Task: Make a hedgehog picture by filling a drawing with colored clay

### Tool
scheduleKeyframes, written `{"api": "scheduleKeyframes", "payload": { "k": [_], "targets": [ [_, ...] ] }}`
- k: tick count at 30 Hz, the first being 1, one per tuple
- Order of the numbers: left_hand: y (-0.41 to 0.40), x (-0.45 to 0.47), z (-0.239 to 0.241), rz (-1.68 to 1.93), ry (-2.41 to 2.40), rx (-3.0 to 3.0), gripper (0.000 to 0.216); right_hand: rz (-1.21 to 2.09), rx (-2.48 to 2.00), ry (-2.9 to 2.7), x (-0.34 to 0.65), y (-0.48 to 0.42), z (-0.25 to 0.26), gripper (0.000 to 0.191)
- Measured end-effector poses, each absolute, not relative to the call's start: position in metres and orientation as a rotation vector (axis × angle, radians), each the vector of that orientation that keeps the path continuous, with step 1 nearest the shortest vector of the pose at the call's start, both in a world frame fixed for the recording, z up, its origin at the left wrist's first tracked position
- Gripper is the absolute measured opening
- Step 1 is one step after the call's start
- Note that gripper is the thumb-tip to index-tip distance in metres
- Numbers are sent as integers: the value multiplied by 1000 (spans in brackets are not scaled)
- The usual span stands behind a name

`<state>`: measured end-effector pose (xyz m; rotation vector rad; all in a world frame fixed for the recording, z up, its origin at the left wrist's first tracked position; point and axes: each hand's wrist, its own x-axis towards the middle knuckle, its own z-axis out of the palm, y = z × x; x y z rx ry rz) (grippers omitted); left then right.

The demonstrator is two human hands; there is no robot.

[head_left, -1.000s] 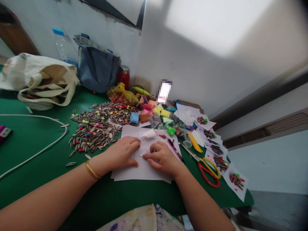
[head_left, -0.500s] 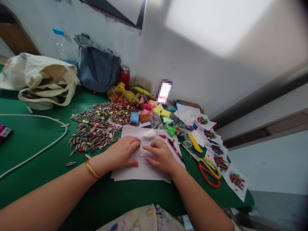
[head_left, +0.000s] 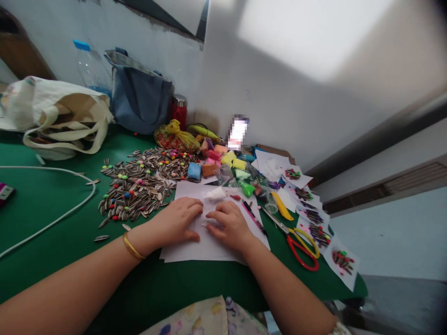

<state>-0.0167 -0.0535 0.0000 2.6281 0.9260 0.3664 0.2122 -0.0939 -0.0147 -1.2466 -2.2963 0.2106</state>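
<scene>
My left hand point(head_left: 179, 218) lies flat on the left part of a stack of white paper point(head_left: 195, 251), its thumb apart from the fingers, with nothing in it. On the same paper, my right hand point(head_left: 230, 225) is bent, with thumb and forefinger a little apart. Its thumb tip is at a small white piece point(head_left: 204, 224) that looks like soft clay. Just beyond the hands sits a larger white clay lump point(head_left: 214, 193) in clear wrap. A black pen point(head_left: 248, 208) and a pink pen point(head_left: 254, 217) lie to the right of my right hand.
A heap of sunflower seeds point(head_left: 139, 186) with coloured bits spreads at left. Clay packs point(head_left: 194, 171) cluster behind the paper. Open scissors point(head_left: 302, 244) and a yellow cutter point(head_left: 282, 206) lie right, beside seed-decorated cards point(head_left: 344, 263). A white cable point(head_left: 66, 214), bags point(head_left: 141, 97) and a phone point(head_left: 238, 132) surround these.
My right thumb and forefinger have drawn closer together around the small white piece. My left hand stays in place on the paper. The whole view has shifted very slightly.
</scene>
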Motion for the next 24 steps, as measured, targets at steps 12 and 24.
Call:
{"api": "scheduleKeyframes", "payload": {
  "k": [12,24],
  "targets": [
    [-53,-17,-2,402,912,2629,55,177,-1108,-2459,223,-99,-10,19],
    [-53,-17,-2,388,915,2621,54,186,-1125,-2457,226,-97,-11,20]
  ]
}}
